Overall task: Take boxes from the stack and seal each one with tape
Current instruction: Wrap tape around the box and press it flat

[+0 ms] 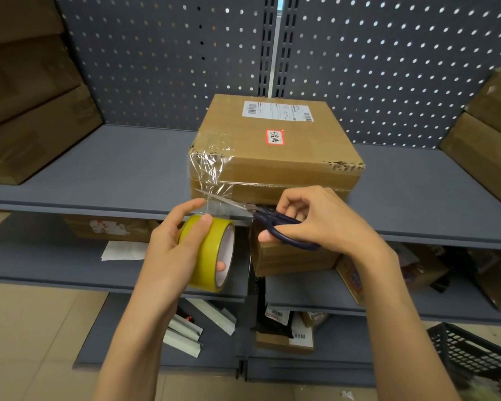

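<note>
Box (275, 151) sits on the grey shelf (99, 172), left hand (174, 250) gripping the yellow tape roll (211, 253) while the right hand (315, 221) holds scissors (272, 219), blades across the clear strip (211, 180) stuck to the box's front corner.

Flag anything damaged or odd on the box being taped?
Yes. The box has torn, ragged cardboard along its front top edge, worst at the right corner. The clear tape over its left corner is wrinkled, not flat. Loose white pieces lie scattered on the bottom shelf.

Matt cardboard box (275, 151), glossy clear tape (211, 169), perforated metal backboard (162, 53)
</note>
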### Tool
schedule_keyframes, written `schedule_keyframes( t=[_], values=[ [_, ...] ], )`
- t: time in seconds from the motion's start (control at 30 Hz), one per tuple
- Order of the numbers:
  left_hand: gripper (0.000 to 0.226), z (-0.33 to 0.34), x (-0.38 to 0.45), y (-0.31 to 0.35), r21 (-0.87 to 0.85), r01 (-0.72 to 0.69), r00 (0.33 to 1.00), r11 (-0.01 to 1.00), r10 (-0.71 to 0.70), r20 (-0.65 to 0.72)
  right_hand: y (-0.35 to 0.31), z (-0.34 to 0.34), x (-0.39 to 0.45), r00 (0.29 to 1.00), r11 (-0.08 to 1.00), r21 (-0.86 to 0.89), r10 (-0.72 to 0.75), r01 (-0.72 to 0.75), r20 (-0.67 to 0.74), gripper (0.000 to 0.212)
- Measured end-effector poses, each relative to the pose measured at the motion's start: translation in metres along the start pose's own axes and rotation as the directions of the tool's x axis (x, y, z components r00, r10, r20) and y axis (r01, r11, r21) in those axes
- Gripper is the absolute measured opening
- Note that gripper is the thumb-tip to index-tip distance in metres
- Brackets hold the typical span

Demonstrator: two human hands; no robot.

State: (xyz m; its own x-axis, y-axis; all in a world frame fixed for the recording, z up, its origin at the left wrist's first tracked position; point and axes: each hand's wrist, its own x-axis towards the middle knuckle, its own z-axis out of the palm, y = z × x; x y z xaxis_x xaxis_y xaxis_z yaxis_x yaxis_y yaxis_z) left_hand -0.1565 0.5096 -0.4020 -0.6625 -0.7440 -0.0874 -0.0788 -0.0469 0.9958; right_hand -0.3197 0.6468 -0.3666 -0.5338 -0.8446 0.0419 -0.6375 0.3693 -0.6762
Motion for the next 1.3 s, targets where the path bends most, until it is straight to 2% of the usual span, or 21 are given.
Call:
schedule_keyframes(
  t=[0.23,0.57,0.73,0.93,1.1,1.3],
  values=[
    [0.027,-0.002,0.003,-0.003,0.031,0.000,1.000,1.000,0.000,-0.003,0.000,-0.001,0.002,1.000,1.000,-0.006,-0.007,0.007,0.000,0.049],
    [0.027,-0.004,0.000,0.000,0.011,0.029,1.000,1.000,-0.029,-0.004,0.001,0.001,0.004,0.999,1.000,0.016,-0.011,0.010,0.034,0.055],
    [0.020,-0.009,-0.002,-0.001,0.016,0.074,0.997,0.997,-0.075,0.023,0.002,0.006,0.003,0.994,0.999,0.012,0.031,-0.033,0.105,0.048],
    [0.026,-0.013,-0.008,0.005,0.003,0.032,0.999,0.999,-0.032,-0.023,-0.010,0.006,-0.002,0.999,0.999,0.007,-0.038,0.038,0.026,0.049],
    [0.027,-0.016,-0.015,0.019,-0.038,-0.032,0.999,0.999,0.031,-0.026,-0.027,-0.003,-0.012,0.989,0.995,-0.024,-0.100,0.098,-0.106,0.050],
    [0.021,-0.005,-0.022,0.036,-0.086,-0.100,0.995,0.991,0.100,0.004,-0.026,-0.005,-0.024,0.976,0.991,0.096,-0.075,0.097,-0.206,0.044]
  ],
)
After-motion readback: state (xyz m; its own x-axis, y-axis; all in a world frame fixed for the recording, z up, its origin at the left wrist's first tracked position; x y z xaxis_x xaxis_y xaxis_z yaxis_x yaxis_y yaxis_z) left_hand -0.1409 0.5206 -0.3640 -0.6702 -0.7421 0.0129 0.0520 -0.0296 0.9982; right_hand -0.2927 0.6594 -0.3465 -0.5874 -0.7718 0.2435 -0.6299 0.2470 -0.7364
